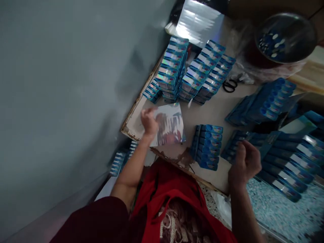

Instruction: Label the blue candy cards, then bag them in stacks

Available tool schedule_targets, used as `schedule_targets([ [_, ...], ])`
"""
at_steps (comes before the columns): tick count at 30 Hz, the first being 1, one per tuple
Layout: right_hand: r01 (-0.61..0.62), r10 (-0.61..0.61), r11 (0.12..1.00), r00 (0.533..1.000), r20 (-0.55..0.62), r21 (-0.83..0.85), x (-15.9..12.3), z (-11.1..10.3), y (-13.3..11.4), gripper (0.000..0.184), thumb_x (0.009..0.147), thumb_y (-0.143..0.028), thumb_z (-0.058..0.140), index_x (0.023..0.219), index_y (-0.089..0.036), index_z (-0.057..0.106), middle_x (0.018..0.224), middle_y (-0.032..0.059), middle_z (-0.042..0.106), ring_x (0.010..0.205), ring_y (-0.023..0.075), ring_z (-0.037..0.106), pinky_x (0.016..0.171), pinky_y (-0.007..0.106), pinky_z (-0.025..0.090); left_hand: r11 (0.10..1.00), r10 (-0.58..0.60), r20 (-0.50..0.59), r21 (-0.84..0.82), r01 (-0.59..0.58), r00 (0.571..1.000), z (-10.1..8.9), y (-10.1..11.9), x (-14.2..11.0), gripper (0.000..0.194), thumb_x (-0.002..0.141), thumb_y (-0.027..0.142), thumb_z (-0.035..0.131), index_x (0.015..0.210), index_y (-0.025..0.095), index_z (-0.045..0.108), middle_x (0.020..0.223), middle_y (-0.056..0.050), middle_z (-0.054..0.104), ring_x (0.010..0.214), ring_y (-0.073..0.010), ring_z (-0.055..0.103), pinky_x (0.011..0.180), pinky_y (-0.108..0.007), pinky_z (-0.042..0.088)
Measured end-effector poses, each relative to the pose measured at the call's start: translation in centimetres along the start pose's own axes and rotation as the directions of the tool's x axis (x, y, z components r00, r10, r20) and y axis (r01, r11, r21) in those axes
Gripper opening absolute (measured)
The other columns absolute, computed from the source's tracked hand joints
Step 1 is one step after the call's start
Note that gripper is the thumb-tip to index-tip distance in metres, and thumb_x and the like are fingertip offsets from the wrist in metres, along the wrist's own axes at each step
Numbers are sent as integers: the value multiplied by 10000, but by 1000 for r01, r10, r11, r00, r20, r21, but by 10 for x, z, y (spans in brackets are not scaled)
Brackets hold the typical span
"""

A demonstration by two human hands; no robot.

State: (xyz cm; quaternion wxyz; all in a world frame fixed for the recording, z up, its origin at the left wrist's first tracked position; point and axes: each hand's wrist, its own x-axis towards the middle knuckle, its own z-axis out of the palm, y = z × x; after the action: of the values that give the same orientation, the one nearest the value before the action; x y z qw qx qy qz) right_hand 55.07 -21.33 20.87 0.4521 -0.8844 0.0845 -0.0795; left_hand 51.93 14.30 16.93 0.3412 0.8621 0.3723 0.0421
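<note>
My left hand is at the left edge of a shiny silver sticker-like sheet on the table. Motion smears its fingers, so whether it grips the sheet is unclear. My right hand is closed, thumb and fingers drawn together, at the right by the blue boxes. Anything between those fingers is too small or hidden to name. Between my hands stands a row of small blue boxes, several side by side. Beyond the sheet rise stacks of blue boxes with shiny pale strips across their ends.
Black-handled scissors lie behind the sheet. A metal bowl with small pieces sits at the back right, another silver sheet at the back. More blue boxes stand right. A wall borders the table's left side.
</note>
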Motion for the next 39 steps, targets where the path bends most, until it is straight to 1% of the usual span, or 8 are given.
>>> schedule_targets([
  [2, 184, -192, 981, 970, 149, 65, -8, 33, -38, 349, 1045, -536, 607, 1191, -280, 793, 1158, 122, 805, 1054, 312, 766, 984, 499, 598, 978, 1, 46, 208, -11, 999, -26, -29, 49, 504, 964, 419, 778, 1419, 216, 702, 1561, -182, 631, 1511, -375, 523, 1273, -504, 379],
  [5, 376, -396, 911, 682, 615, 169, -19, 123, -81, 268, 1045, -418, 606, 1108, -275, 823, 1103, 112, 818, 1019, 295, 751, 949, 453, 600, 935, -106, 278, 354, 1, 955, -32, -55, 92, 414, 920, 418, 820, 1288, 232, 779, 1410, -128, 747, 1331, -316, 651, 1110, -389, 476],
  [9, 533, -427, 843, 572, 701, 78, -17, 237, -98, 353, 1048, -229, 541, 1303, -177, 781, 1293, 161, 792, 1210, 330, 672, 1110, 470, 518, 949, -92, 262, 315, 5, 961, -27, -59, 92, 240, 993, 371, 696, 1134, 255, 852, 1213, -86, 835, 1163, -284, 733, 944, -349, 510],
  [13, 695, -493, 717, 447, 747, 57, -11, 285, -100, 405, 1106, -222, 489, 1426, -139, 723, 1433, 172, 733, 1273, 326, 603, 1161, 455, 436, 970, -12, 232, 239, -45, 973, -38, -55, 76, 254, 986, 376, 703, 1138, 274, 878, 1192, -92, 850, 1160, -322, 759, 916, -379, 525],
  [21, 769, -522, 639, 413, 746, 21, -30, 297, -90, 443, 1108, -226, 455, 1472, -131, 690, 1480, 207, 693, 1264, 369, 579, 1089, 531, 462, 983, -77, 252, 182, 31, 965, -37, -54, 70, 229, 973, 316, 712, 1121, 276, 882, 1161, -59, 860, 1106, -278, 768, 906, -345, 536],
  [27, 795, -503, 605, 348, 791, 35, -62, 267, -73, 429, 1102, -242, 481, 1490, -146, 639, 1605, 196, 613, 1413, 382, 516, 1116, 537, 445, 968, -178, 259, 222, 121, 949, -38, -57, 69, 249, 975, 322, 685, 1116, 238, 873, 1125, -55, 860, 1028, -245, 757, 845, -319, 507],
  [34, 619, -336, 774, 580, 742, -134, -69, 220, -84, 267, 1108, -344, 533, 1174, -227, 764, 1127, 130, 780, 1086, 310, 653, 977, 441, 491, 962, -89, 201, 269, 32, 976, -42, -55, 64, 227, 991, 365, 688, 1078, 264, 872, 1141, -87, 856, 1076, -292, 768, 877, -367, 509],
  [39, 636, -323, 766, 507, 799, -95, -34, 237, -120, 458, 1132, -389, 505, 1541, -215, 618, 1205, 151, 801, 1079, 313, 688, 967, 432, 488, 969, -9, 198, 243, -41, 980, -50, -43, 51, 239, 991, 353, 677, 1093, 253, 868, 1157, -86, 855, 1080, -291, 774, 914, -375, 522],
])
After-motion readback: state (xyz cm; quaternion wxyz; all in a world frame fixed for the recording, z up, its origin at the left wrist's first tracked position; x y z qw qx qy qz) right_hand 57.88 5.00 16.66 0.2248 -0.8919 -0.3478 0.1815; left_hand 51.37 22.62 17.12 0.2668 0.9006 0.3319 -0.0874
